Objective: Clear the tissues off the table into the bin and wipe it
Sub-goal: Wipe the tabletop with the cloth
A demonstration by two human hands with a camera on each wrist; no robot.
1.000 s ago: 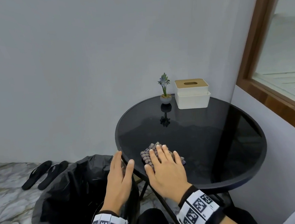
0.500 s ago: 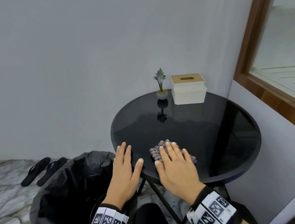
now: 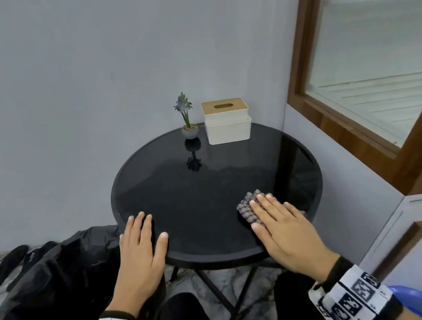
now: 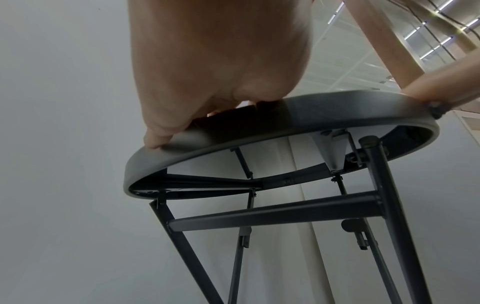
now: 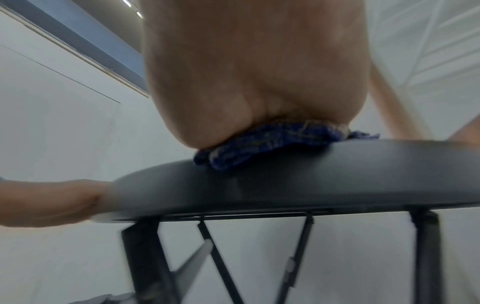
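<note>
- My right grip [image 3: 284, 227] lies flat, fingers straight, pressing the checked cloth [image 3: 247, 206] onto the counter [image 3: 207, 185] — near its front-right rim.
- My left grip [image 3: 141, 252] rests flat on the front-left rim, holding nothing.
- The black-bagged bin [image 3: 50, 288] sits just left of it — below the rim.

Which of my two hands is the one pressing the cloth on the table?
The right hand, flat on the checked cloth near the table's right edge; the left hand rests on bare glass.
</note>
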